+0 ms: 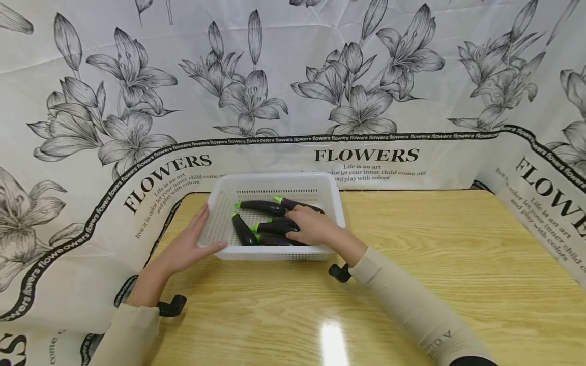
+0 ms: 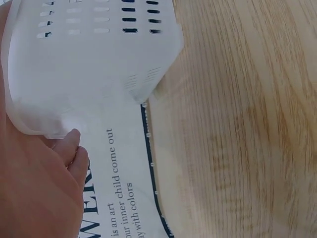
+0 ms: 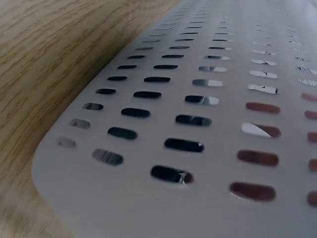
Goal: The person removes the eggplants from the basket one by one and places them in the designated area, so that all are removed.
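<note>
A white perforated plastic basket [image 1: 274, 249] holds several dark purple eggplants [image 1: 261, 207] with green stem ends. My left hand [image 1: 185, 249] grips the basket's left front corner, thumb over the rim and fingers along the outer left side; the left wrist view shows its fingertips [image 2: 74, 141] at the basket's edge. Inside the basket, my right hand [image 1: 316, 227] has thumb and fingers around the end of an eggplant [image 1: 274, 226] near the middle. The right wrist view shows only the slotted basket wall [image 3: 158, 129], with dark eggplant and skin behind the slots.
The basket stands on a wood-grain table [image 1: 435, 254] near its back edge. A white cloth [image 1: 274, 157] with black flower prints and lettering hangs behind and along both sides. Black wrist mounts [image 1: 173, 306] stick out from both sleeves.
</note>
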### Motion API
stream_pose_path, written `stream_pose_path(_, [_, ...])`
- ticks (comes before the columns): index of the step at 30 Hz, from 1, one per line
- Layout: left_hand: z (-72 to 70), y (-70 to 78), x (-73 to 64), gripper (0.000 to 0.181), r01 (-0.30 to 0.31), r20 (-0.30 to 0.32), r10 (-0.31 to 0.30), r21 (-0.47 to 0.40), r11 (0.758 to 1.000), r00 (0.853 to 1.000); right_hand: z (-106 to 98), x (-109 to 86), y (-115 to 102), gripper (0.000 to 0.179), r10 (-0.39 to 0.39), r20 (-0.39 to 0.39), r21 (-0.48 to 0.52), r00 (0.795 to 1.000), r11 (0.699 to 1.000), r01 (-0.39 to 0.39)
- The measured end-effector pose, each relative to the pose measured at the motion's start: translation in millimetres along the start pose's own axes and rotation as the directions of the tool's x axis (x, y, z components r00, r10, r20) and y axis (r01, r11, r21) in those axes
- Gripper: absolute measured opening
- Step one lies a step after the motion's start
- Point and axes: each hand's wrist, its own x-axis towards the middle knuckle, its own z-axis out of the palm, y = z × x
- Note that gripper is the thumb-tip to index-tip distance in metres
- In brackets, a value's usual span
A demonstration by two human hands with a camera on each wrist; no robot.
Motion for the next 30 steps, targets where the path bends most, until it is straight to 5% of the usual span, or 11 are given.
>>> stream_pose_path(11, [-1.7, 3.1, 1.0, 0.108, -0.003, -0.008, 0.003, 0.000, 1.000, 1.000, 3, 9.4, -9, 0.043, 0.052, -0.016, -0.125, 0.999, 0.991, -0.054])
stream_pose_path(30, [1.6, 0.7, 1.9, 0.109, -0.005, -0.011, 0.005, -0.010, 1.000, 1.000, 3, 8.3, -12, 0.034, 0.090, 0.011, -0.151, 0.996, 0.985, -0.087])
